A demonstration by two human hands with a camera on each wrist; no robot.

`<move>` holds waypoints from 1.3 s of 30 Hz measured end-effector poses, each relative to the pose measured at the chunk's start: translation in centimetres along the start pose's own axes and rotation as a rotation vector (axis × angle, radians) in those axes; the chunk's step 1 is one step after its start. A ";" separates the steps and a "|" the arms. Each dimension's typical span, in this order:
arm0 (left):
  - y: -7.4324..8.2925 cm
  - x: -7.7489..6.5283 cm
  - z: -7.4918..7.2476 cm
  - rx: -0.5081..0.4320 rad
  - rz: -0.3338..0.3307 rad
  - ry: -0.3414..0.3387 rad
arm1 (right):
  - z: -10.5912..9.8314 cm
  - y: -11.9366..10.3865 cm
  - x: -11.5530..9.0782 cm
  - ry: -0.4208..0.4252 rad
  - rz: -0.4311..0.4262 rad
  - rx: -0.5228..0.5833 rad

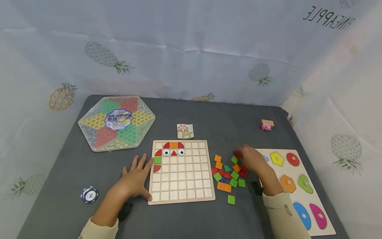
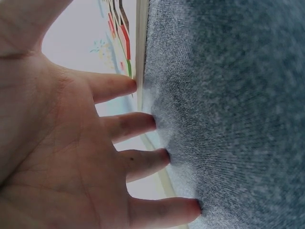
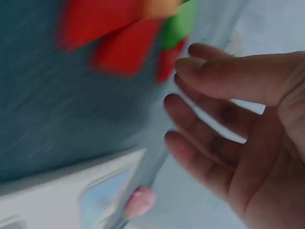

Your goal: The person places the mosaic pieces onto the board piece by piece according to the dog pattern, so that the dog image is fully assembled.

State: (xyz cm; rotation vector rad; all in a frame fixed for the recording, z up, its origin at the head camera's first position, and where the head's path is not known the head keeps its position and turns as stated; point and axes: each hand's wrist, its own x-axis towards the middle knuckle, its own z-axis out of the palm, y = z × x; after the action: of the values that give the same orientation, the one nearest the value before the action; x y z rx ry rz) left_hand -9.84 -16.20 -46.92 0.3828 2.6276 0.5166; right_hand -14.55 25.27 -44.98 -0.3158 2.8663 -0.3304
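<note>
Left hand (image 1: 132, 181) spread, thumb against grid board (image 1: 185, 177); right hand (image 1: 253, 161) loosely bent beside red tile (image 3: 167, 67); hands empty.

Grid board (image 1: 181, 185) between chip (image 1: 89, 195) at left and tiles (image 1: 233, 183) at right, card (image 1: 185, 131) just behind it.

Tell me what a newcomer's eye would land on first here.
Probably the wooden grid board in the middle, with two round eye tiles near its top and the left hand at its left edge. Next, the loose coloured pieces to its right, by the right hand. The bright hexagonal box lies at the back left.
</note>
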 end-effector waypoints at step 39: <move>0.6 0.0 -0.2 0.019 -0.017 -0.008 | 3.8 -15.3 5.5 0.006 -0.318 0.290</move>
State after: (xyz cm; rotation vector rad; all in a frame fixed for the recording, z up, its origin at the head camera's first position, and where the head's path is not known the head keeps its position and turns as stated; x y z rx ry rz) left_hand -9.80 -15.78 -46.47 0.3670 2.6275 0.4844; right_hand -15.95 8.66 -45.90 -0.7128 2.7162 -0.7940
